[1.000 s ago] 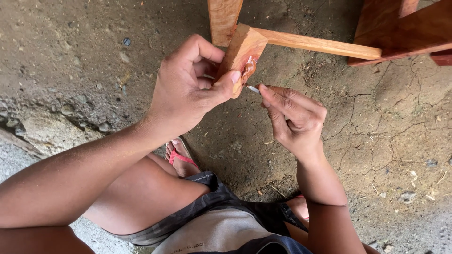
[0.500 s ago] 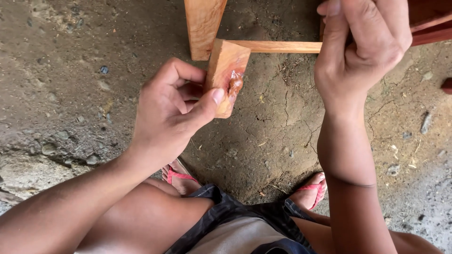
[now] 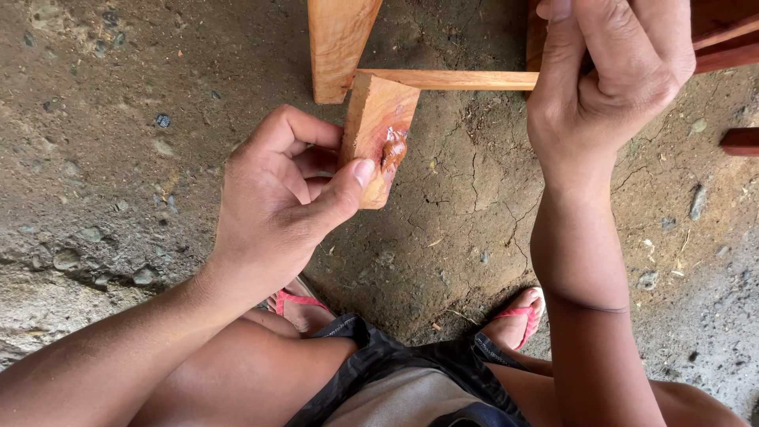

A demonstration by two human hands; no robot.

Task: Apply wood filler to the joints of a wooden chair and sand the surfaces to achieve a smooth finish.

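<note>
**Two hands at one wooden frame**

My left hand (image 3: pixel 277 205) clamped thumb and fingers on a short wooden block (image 3: pixel 378 138), its long axis running up-down, slightly tilted, gluey face toward me. My right hand (image 3: pixel 609 79) was closed near the thin rail (image 3: pixel 451 79) above cracked ground (image 3: pixel 474 229); what it gripped stayed hidden.

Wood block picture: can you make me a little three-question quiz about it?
1. True or false: the left hand grips the wood block.
2. What sits on the block's face? A) reddish-brown paste B) a nail C) a sticker
3. Fill in: the right hand is raised near the picture's ____ edge.

Key: 1 true; 2 A; 3 top.
</note>
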